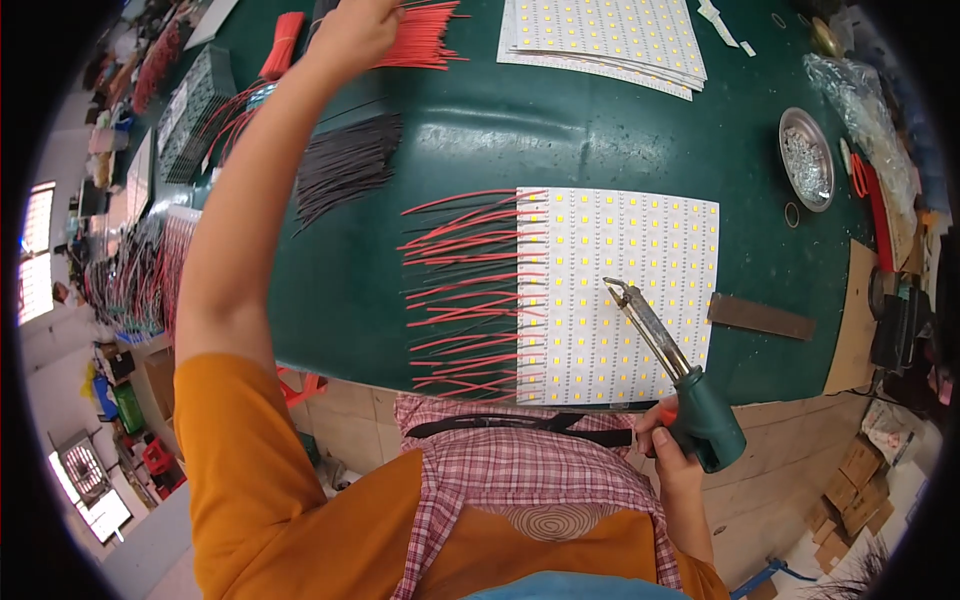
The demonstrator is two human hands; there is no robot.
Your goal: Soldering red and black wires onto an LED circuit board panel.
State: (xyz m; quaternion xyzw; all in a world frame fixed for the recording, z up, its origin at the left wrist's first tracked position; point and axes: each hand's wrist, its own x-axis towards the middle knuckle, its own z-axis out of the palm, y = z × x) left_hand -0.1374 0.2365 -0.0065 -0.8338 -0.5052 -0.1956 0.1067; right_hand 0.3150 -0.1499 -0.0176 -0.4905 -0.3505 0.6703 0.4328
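Observation:
My right hand [664, 442] is wrapped round the grip of a green soldering gun [712, 425]. The gun's bent metal tip [612, 286] points up and left, over a white LED panel sheet [620, 240] dotted with yellow chips. Along the panel's left edge, red and black wires [460, 290] stick out to the left. Stretched far forward, my left hand [355, 38] is at a bundle of loose red wires [420, 38]; its fingers are cut off by the upper edge, so their grip is hidden. Black wires [345, 165] lie in a pile below that hand.
Stacked LED sheets [600, 35] lie at the back. A metal bowl [806, 160] of small bits stands at the right, with a flat brown metal strip [762, 317] beside the panel. Another red wire bundle [283, 45] and stacked green boards [195, 115] are at the left.

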